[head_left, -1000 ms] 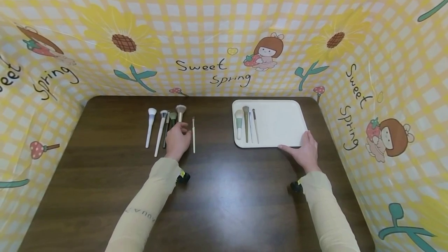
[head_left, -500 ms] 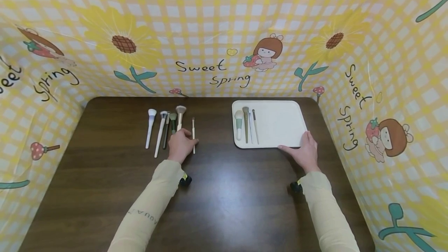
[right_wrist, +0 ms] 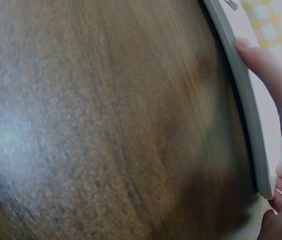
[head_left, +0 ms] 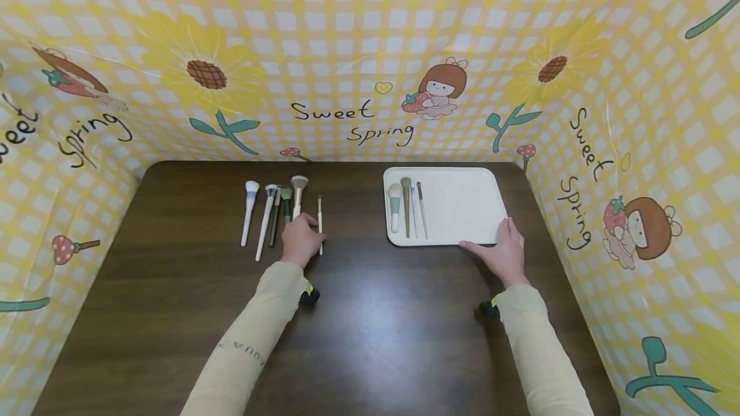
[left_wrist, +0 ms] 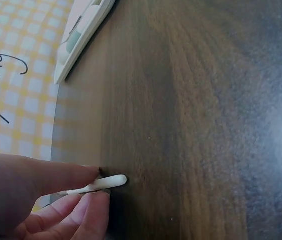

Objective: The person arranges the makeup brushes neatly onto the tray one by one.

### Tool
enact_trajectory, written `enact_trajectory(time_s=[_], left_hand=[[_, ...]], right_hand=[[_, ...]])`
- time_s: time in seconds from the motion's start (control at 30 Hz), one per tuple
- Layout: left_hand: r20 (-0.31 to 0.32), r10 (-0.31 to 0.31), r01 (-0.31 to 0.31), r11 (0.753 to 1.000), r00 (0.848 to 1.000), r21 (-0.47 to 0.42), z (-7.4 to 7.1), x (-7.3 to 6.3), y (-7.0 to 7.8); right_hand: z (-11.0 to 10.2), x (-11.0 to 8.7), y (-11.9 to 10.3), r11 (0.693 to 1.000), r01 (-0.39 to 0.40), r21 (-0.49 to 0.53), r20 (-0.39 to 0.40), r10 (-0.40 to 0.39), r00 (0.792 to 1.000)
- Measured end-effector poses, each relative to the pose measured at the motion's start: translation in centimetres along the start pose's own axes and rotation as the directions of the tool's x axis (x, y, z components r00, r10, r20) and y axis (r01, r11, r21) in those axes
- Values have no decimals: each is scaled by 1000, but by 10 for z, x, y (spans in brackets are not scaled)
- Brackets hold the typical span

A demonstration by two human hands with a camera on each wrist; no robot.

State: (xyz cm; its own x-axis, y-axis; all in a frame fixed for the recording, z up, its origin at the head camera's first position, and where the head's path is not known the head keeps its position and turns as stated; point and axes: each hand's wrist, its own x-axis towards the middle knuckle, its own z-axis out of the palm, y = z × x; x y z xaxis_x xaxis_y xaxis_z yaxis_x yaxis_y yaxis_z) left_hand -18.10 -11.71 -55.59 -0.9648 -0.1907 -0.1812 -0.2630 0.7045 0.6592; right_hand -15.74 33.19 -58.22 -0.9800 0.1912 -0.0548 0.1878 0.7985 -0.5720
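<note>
In the head view, my left hand (head_left: 300, 240) is at a slim makeup brush (head_left: 320, 208) with a pale handle, the rightmost of the loose brushes. The left wrist view shows thumb and fingers pinching its cream handle (left_wrist: 112, 182), whose rounded end sticks out past the fingertips. Beside this hand lies a fluffy makeup brush (head_left: 298, 190), its lower handle hidden behind the fingers. My right hand (head_left: 502, 251) grips the near right corner of a white tray (head_left: 462, 204). Its thumb (right_wrist: 253, 52) lies on the near rim, and the other fingers bend around the right side.
Left of my left hand lie a white brush (head_left: 248, 214), a long pale-handled brush (head_left: 265, 223) and green-toned brushes (head_left: 286, 201). Several brushes, including a green-and-white one (head_left: 394, 205), lie side by side in the tray's left part. Checked cloth walls (head_left: 347, 31) border the dark wooden table (head_left: 370, 326).
My left hand has shifted slightly right and toward me, from over the fluffy brush to the slim brush, and now pinches it. My right hand stays on the tray corner.
</note>
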Motion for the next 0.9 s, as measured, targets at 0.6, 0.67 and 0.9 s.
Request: enact_trajectory(time_s=[0.6, 0.67, 0.9], left_hand=[[11, 42, -43, 995, 999, 86, 5, 2, 1], [20, 46, -48, 995, 999, 87, 6, 2, 1], [29, 39, -41, 996, 999, 82, 5, 1, 1]], right_hand=[[0, 0, 0, 1000, 0, -4, 13, 0, 1000], [-1, 0, 0, 1000, 3, -2, 12, -3, 1000], [-2, 0, -1, 1000, 18, 2, 3, -18, 1000]])
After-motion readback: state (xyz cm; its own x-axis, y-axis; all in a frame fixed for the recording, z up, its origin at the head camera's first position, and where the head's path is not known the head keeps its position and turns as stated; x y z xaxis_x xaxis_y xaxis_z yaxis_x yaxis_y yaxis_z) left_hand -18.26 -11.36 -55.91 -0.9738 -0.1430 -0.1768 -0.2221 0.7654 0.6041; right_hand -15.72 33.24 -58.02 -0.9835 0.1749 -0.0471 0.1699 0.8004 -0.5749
